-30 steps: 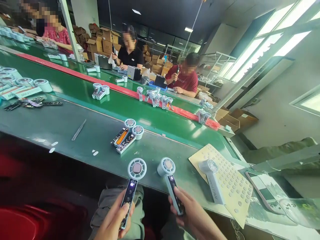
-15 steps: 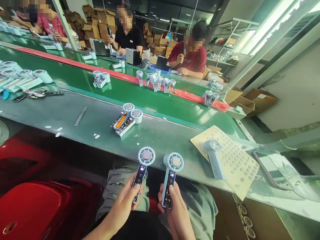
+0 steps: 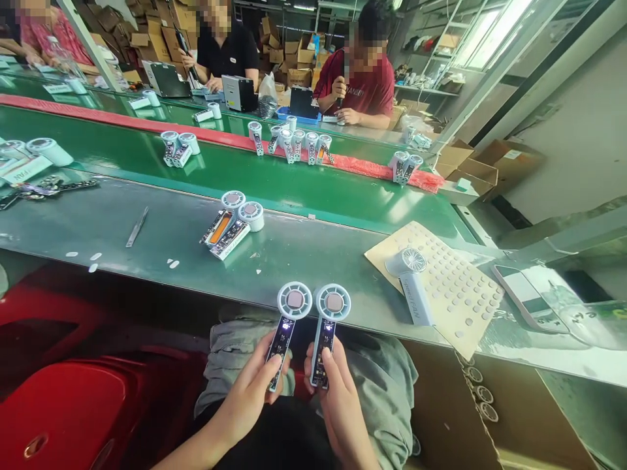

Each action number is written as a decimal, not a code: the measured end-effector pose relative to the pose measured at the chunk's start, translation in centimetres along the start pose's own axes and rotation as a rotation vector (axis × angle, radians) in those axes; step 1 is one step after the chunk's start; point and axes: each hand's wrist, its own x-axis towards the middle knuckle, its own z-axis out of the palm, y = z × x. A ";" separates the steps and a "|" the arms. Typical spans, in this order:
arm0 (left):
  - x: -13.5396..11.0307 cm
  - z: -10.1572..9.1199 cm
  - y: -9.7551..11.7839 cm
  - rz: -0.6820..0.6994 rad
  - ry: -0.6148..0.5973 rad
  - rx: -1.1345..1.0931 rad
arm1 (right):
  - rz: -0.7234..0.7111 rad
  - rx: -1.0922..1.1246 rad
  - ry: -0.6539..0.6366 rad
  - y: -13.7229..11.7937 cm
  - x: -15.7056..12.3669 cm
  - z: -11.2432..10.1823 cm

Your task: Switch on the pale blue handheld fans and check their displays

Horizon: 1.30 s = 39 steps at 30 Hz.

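My left hand (image 3: pixel 249 391) grips the handle of a small handheld fan (image 3: pixel 289 320) with an open circuit board, lit at its top. My right hand (image 3: pixel 337 398) holds a second fan of the same kind (image 3: pixel 327 326), thumb on its board. Both fans stand upright side by side over my lap, heads at the near edge of the green workbench (image 3: pixel 161 235). Two more unfinished fans (image 3: pixel 232 222) lie on the bench beyond. A finished white fan (image 3: pixel 411 281) lies on a perforated cardboard sheet (image 3: pixel 455 294) to the right.
A green conveyor belt (image 3: pixel 274 183) carries several fan units past. Two people sit working at the far side. Tweezers (image 3: pixel 136 228) lie on the bench to the left. A phone (image 3: pixel 524 297) rests at far right; a red stool (image 3: pixel 63 405) is low on the left.
Both hands have drawn the two fans closer together and nearer to my lap, the right fan turning upright. My view has tilted downward.
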 end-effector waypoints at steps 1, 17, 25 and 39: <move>0.0 0.0 0.2 0.001 -0.012 0.010 | 0.005 -0.009 0.009 0.1 -0.1 -0.1; 0.1 1.1 0.6 0.008 -0.016 0.029 | -0.064 -0.039 0.084 -0.6 -0.8 0.1; 0.1 1.1 0.7 -0.036 -0.003 0.008 | -0.066 -0.063 0.067 -0.5 -0.7 -0.1; 0.3 1.2 0.9 -0.019 -0.022 0.013 | -0.056 -0.053 0.056 -0.4 -0.8 -0.1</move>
